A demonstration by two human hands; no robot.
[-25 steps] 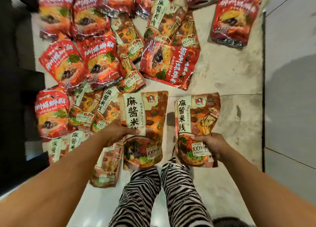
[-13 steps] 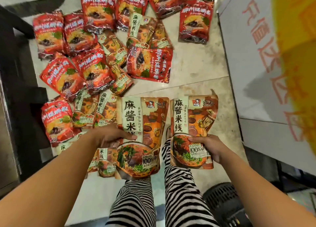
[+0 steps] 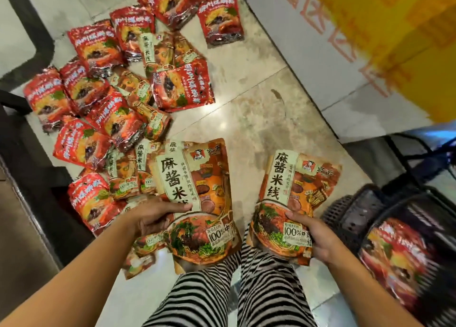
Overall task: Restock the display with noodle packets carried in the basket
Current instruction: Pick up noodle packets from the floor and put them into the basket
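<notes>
The tiled floor holds loose packets far left. The left hand grips one noodle packet; the right hand grips a second packet, both near and held low. Judged light, soft and slippery: pinch the lower side.

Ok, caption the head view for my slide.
Left hand holding left orange packet, right hand the right orange packet, red packets strewn on floor below.

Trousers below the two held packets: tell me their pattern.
The trousers are black-and-white zebra-striped, best seen in the head view.

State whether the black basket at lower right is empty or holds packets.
Not empty: a blurred red packet lies inside the basket.
</notes>
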